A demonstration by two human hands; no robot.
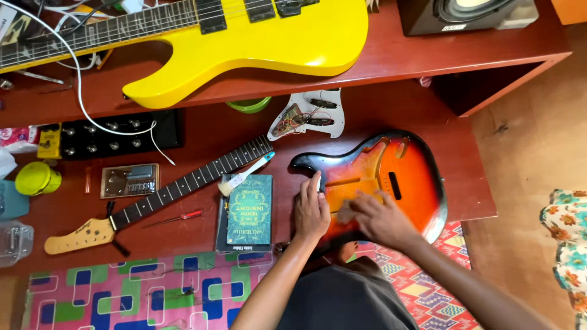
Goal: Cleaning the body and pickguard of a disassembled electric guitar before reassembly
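Red bench (pixel 232 131) was cluttered; left hand (pixel 310 211) steadied sunburst guitar body (pixel 397 177), fingers spread; right hand (pixel 379 217) blurred, fingers unclear. Overhanging body risked slipping off.

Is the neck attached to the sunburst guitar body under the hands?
No, the detached neck lies by itself on the red surface, left of the sunburst guitar body, where both hands rest.

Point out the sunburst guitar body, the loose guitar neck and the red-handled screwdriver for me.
sunburst guitar body (pixel 411 177): head view, on its bare orange face, right of the cavities.
loose guitar neck (pixel 183 183): head view, on the dark fretboard, mid-length.
red-handled screwdriver (pixel 192 214): head view, on its red handle.
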